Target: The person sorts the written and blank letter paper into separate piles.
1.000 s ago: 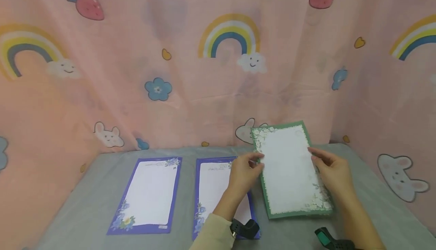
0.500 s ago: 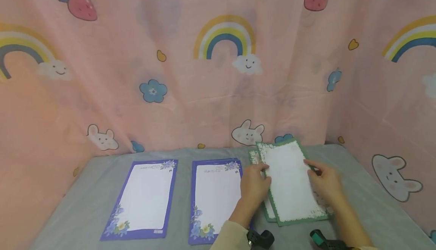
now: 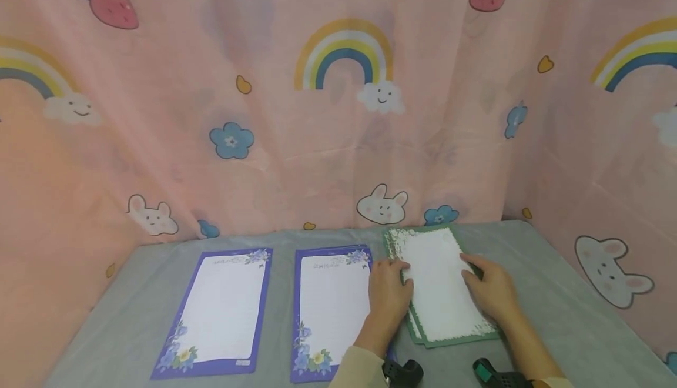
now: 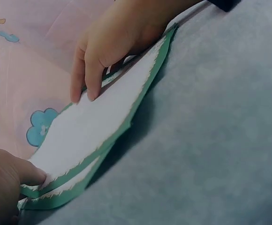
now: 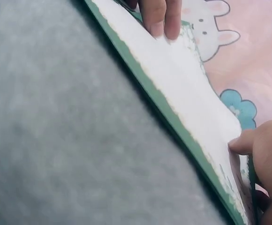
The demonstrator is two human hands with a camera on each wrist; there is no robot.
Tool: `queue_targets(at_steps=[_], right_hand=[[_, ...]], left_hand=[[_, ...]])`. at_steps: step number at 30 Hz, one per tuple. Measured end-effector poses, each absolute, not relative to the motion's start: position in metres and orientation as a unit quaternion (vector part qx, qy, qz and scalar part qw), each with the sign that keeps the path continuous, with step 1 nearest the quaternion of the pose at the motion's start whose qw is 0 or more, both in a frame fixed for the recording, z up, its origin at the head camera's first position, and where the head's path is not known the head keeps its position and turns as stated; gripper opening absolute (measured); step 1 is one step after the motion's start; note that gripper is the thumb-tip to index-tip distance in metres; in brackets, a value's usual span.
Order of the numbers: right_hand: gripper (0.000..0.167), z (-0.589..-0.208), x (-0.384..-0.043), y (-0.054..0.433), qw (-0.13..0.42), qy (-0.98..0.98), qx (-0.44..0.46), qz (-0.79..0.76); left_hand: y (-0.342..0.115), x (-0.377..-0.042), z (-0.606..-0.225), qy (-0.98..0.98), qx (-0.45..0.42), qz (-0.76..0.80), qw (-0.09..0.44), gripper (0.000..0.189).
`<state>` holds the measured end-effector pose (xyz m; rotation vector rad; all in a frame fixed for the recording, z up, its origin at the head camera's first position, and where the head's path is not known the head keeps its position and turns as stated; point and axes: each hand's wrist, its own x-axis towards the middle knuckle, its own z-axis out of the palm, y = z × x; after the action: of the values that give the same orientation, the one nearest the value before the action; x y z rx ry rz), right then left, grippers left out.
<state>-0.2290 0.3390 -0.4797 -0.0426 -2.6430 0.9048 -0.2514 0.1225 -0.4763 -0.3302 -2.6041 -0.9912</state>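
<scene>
A green-bordered sheet of letter paper (image 3: 436,294) with white flowers lies slightly askew over a second green-bordered sheet (image 4: 63,199), most of which is hidden. At its left edge my left hand (image 3: 388,297) pinches it, with the thumb (image 4: 38,177) on the white face. My right hand (image 3: 493,291) holds the opposite edge, thumb (image 5: 241,143) on top and the other fingers lower down. Between both hands the paper bows a little. A pile of purple-bordered letter paper (image 3: 332,305) sits just left of my left forearm, which covers its lower right corner.
Farther left lies a purple-bordered sheet (image 3: 214,311) with blue flowers. Everything rests on a grey cloth-covered table (image 3: 127,317). Behind it hangs a pink curtain (image 3: 296,182) printed with rainbows and rabbits. Dark bands with small devices sit on both wrists.
The hands have lowered the green-bordered sheet from in front of the curtain onto another green-bordered sheet and shifted it slightly left, nearly lining the two up.
</scene>
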Motion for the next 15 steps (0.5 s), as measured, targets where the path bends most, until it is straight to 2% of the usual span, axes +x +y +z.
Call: queue_targets(at_steps=[8, 15], right_hand=[[0.041, -0.4819, -0.2272, 0.3333, 0.185, -0.946, -0.007, 0.265], [0.039, -0.4838, -0.2261, 0.3295, 0.191, -0.952, -0.006, 0.241]], left_hand=[[0.1254, -0.2462, -0.4811, -0.930, -0.102, -0.301, 0.184, 0.019], [0.1264, -0.2437, -0.4807, -0.946, -0.096, -0.265, 0.161, 0.026]])
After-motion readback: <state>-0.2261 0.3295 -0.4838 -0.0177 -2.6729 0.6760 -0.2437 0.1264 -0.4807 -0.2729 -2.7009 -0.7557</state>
